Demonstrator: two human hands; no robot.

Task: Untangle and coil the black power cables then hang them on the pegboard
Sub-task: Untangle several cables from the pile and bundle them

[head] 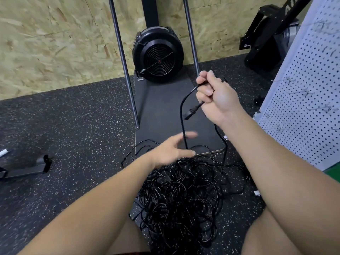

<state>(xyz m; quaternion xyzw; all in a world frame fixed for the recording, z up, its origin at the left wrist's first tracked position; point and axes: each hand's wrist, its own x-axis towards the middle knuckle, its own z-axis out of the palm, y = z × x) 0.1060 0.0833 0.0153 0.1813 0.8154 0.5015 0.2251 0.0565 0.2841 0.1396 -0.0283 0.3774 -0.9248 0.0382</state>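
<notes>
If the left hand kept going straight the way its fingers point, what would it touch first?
Most likely the thin black cable strand hanging from the right hand. It crosses just in front of the open left hand, between thumb and fingers. The hand is blurred, so depth is uncertain.

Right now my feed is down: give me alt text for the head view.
The right hand grips a black cable by its plug end above a tangled cable pile on the speckled floor. The left hand, fingers spread, reaches for the hanging strand. A white pegboard stands at right.
</notes>
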